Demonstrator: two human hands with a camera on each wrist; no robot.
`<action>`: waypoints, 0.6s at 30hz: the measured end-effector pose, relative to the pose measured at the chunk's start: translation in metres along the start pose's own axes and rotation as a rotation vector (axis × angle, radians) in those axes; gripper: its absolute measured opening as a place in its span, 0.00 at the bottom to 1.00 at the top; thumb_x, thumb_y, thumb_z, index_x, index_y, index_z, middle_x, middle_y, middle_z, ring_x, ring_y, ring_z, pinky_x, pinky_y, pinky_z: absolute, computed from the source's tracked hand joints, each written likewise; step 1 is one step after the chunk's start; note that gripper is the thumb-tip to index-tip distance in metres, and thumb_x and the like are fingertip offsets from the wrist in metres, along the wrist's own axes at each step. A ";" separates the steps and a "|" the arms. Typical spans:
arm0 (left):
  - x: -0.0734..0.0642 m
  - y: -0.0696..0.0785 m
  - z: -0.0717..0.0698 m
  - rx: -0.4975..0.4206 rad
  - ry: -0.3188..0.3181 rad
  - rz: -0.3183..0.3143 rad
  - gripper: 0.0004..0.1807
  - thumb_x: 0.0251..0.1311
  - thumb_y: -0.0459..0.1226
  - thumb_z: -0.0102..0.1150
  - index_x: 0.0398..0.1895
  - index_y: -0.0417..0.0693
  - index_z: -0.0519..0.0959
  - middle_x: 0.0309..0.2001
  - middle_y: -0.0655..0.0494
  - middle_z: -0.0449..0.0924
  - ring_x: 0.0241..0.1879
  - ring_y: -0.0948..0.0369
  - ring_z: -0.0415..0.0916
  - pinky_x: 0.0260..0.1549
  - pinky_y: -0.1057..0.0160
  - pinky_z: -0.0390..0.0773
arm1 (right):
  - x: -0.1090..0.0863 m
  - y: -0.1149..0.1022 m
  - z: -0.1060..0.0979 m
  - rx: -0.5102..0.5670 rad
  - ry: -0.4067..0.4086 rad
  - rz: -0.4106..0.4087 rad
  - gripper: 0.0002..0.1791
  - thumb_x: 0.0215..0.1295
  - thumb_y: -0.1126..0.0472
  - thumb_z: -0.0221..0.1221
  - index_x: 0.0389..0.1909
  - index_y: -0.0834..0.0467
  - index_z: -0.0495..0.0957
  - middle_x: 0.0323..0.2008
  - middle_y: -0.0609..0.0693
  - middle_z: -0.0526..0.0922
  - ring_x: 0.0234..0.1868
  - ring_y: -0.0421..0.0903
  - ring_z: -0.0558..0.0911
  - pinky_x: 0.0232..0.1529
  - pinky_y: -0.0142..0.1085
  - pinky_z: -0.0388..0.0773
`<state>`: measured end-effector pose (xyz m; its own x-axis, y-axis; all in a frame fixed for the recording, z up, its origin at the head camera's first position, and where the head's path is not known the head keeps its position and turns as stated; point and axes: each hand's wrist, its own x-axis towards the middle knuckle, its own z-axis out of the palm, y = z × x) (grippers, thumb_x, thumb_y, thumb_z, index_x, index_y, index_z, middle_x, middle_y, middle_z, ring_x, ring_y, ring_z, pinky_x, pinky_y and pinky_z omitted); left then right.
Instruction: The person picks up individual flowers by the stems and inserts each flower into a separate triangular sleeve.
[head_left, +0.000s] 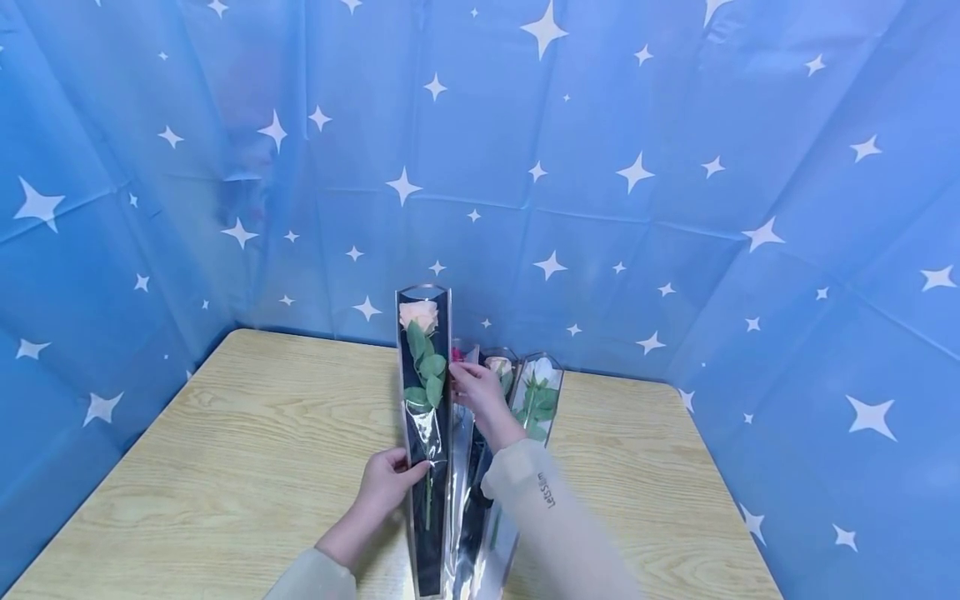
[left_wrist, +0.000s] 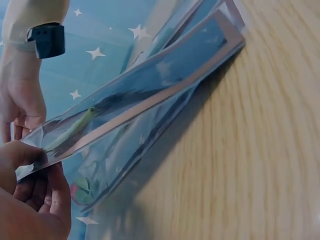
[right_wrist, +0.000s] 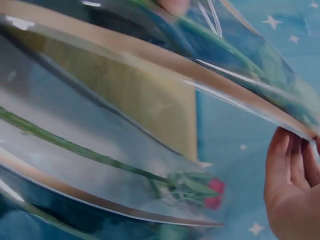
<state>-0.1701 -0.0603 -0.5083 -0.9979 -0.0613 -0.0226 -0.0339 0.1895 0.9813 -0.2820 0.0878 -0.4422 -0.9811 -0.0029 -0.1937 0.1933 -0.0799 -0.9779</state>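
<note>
A peach rose (head_left: 418, 317) with green leaves stands in a tall clear sleeve with a black back and pale border (head_left: 431, 542). My left hand (head_left: 385, 483) pinches the sleeve's left edge below the middle, thumb across its front. Higher up, my right hand (head_left: 483, 400) holds the opposite edge, beside the leaves. The right wrist view shows its fingers (right_wrist: 280, 160) at the sleeve's border. Close to the right are more sleeved flowers: a red one (right_wrist: 214, 194), a pale rose (head_left: 498, 364) and a white rose (head_left: 543, 372), partly hidden behind my right hand and sleeve.
The flowers are over a light wood-grain table (head_left: 300, 417), their sleeves overlapping toward the front edge. A blue curtain with white stars (head_left: 480, 167) hangs behind the table and along both sides. A dark wrist device (left_wrist: 49, 41) sits on my right forearm.
</note>
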 end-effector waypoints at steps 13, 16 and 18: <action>0.006 -0.015 0.005 0.079 0.031 -0.046 0.09 0.49 0.33 0.66 0.26 0.33 0.80 0.22 0.53 0.79 0.22 0.64 0.69 0.24 0.66 0.73 | -0.002 0.052 0.007 -0.065 0.028 0.068 0.17 0.65 0.60 0.59 0.50 0.67 0.77 0.28 0.45 0.79 0.28 0.38 0.78 0.33 0.31 0.78; 0.006 -0.019 0.006 0.094 0.037 -0.071 0.08 0.49 0.33 0.66 0.26 0.34 0.81 0.23 0.53 0.79 0.23 0.63 0.70 0.25 0.65 0.74 | -0.006 0.054 0.008 -0.073 0.045 0.087 0.16 0.65 0.61 0.59 0.49 0.67 0.78 0.27 0.46 0.79 0.27 0.38 0.78 0.31 0.30 0.77; 0.005 -0.021 0.007 0.103 0.042 -0.080 0.08 0.48 0.33 0.66 0.27 0.34 0.82 0.24 0.52 0.81 0.24 0.63 0.71 0.27 0.64 0.75 | -0.007 0.057 0.008 -0.090 0.054 0.089 0.15 0.64 0.63 0.59 0.49 0.68 0.78 0.29 0.49 0.81 0.27 0.38 0.78 0.32 0.31 0.78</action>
<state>-0.1748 -0.0576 -0.5303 -0.9886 -0.1208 -0.0895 -0.1206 0.2816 0.9519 -0.2642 0.0748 -0.4961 -0.9583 0.0483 -0.2816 0.2823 0.0083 -0.9593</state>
